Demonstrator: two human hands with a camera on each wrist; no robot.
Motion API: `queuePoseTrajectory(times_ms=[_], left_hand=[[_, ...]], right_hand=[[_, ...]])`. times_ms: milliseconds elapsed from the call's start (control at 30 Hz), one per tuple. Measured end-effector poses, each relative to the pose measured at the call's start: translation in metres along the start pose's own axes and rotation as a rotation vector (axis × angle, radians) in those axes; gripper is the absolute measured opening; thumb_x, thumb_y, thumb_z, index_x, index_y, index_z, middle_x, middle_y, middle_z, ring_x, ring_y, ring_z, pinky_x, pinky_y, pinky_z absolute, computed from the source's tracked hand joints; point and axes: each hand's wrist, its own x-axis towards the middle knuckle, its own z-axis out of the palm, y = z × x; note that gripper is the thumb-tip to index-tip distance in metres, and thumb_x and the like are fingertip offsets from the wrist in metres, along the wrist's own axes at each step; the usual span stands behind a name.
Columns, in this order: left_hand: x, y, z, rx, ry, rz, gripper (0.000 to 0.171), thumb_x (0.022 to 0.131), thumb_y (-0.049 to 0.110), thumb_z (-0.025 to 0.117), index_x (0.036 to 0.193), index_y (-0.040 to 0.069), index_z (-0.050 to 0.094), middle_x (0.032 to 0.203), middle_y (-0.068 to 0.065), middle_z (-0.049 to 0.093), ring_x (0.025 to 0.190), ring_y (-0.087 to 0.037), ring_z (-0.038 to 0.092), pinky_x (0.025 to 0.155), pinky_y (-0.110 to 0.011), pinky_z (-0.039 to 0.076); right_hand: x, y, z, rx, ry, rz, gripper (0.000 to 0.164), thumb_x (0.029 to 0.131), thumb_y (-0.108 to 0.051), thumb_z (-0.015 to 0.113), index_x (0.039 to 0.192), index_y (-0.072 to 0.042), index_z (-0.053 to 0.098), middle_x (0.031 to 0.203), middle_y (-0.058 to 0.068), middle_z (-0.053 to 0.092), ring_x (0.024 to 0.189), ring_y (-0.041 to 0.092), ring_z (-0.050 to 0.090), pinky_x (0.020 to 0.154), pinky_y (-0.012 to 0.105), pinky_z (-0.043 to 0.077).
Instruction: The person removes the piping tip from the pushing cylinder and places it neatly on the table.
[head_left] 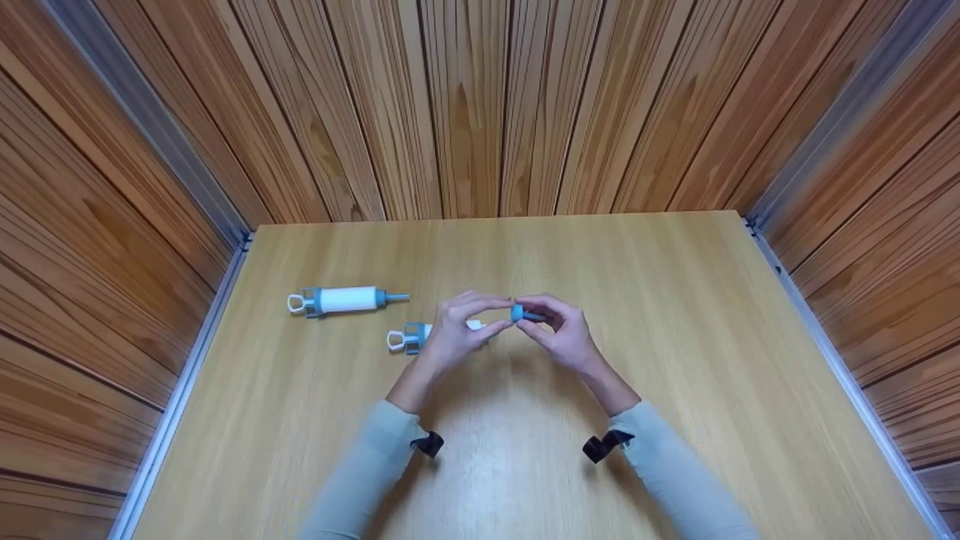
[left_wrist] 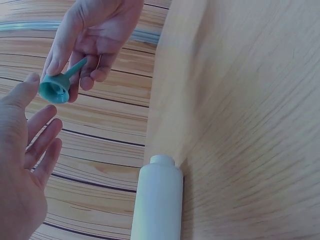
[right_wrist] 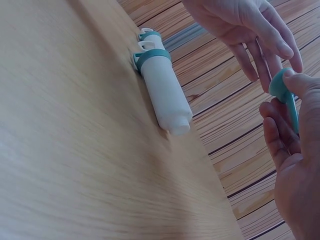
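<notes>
From where I stand, the right hand point(head_left: 561, 328) pinches the blue-green nozzle cap point(head_left: 517, 313) between thumb and fingers, slim spout toward its palm, probably so that the wide hollow end stays free toward the left hand point(head_left: 457, 324). That left hand is loosely spread with its fingertips at the cap's rim, perhaps to steady or turn it, though I can't quite tell if they touch. Above the tabletop point(head_left: 675, 337) they work clear of a white syringe barrel point(right_wrist: 167, 92) lying bare-necked, while a nozzle-fitted syringe point(head_left: 349, 299) rests apart, perhaps to leave working room.
</notes>
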Motion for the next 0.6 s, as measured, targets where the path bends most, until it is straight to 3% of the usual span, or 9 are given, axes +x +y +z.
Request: queuePoseTrajectory(times_ms=[233,600], left_hand=[[-0.0005,0.0006,0.0012,-0.009,0.012,0.006,0.028,0.100,0.016,0.085,0.129,0.013,0.085,0.131,-0.009,0.085,0.126,-0.030,0.080,0.113,-0.050,0.064],[-0.0006,0.0025,-0.0006,0.008,-0.004,-0.043,0.028,0.103,0.017,0.083,0.130,0.014,0.084,0.133,-0.009,0.084,0.129,-0.030,0.078,0.116,-0.050,0.062]], right_hand=[[0.0022,-0.0008,0.0032,0.013,-0.016,-0.004,0.034,0.099,0.014,0.073,0.132,0.014,0.071,0.126,-0.016,0.080,0.115,0.002,0.077,0.102,0.020,0.063],[0.0032,-0.0033,0.0040,0.013,-0.020,0.004,0.035,0.099,0.014,0.073,0.134,0.014,0.071,0.126,-0.014,0.080,0.116,0.003,0.076,0.104,0.020,0.062]])
